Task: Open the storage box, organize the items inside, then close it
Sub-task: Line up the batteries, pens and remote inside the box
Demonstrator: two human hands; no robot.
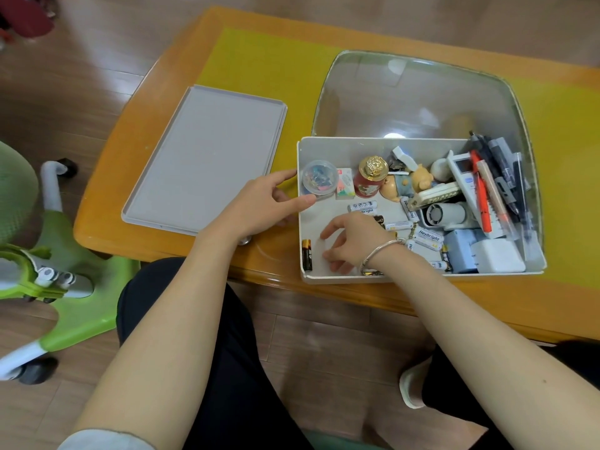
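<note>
Storage box (422, 277) sits open on the table (136, 203), at its near edge; gray lid (207, 160) lies flat well off to the left of the left hand.

Left hand (259, 206): fingers curled over the box's left wall, thumb inside, index along the outside. Looks like a steadying grip on the box rather than on any item. Round clear tub of pins (319, 177) just beyond the thumb tip, not touched.

Right hand (354, 238): down inside the box over the bare floor at its near-left part, fingers loosely bent and spread. Whether they pinch anything I cannot tell; nothing shows between them. Bracelet on that wrist.

Key relation: black-and-gold battery (306, 254) stands alone in the near-left corner, just left of the right fingertips, long axis running away from the person along the left wall. White batteries (363, 207) lie scattered behind and right of the same hand, at mixed angles, some partly under the wrist. Right hand is nearer both.

Judgement: sorting stage, batteries being gathered into that corner. Next likely calls for turning a white one to match the black one's axis.

Pens (500, 177), red tin (368, 183) and toy pig (407, 183) farther right, untouched.
</note>
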